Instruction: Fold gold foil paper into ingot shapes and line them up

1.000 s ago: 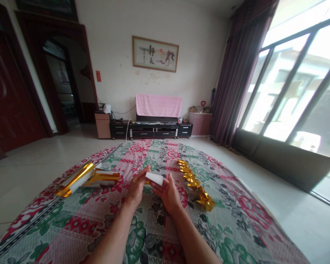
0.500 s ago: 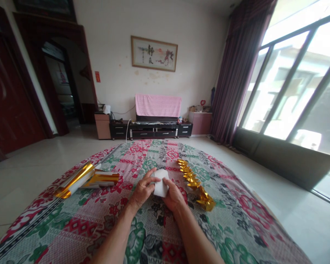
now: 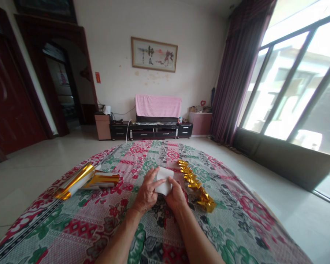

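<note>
Hands (image 3: pixel 147 191) hold white paper (image 3: pixel 165 175) between curled sheets (image 3: pixel 106 179) and gold shapes (image 3: pixel 191 176).

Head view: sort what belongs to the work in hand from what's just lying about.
Work: white paper in left hand and right hand; probably curled gold sheets, folded gold pieces.

Apparently unrelated: pink cloth, framed picture, curtain.
</note>
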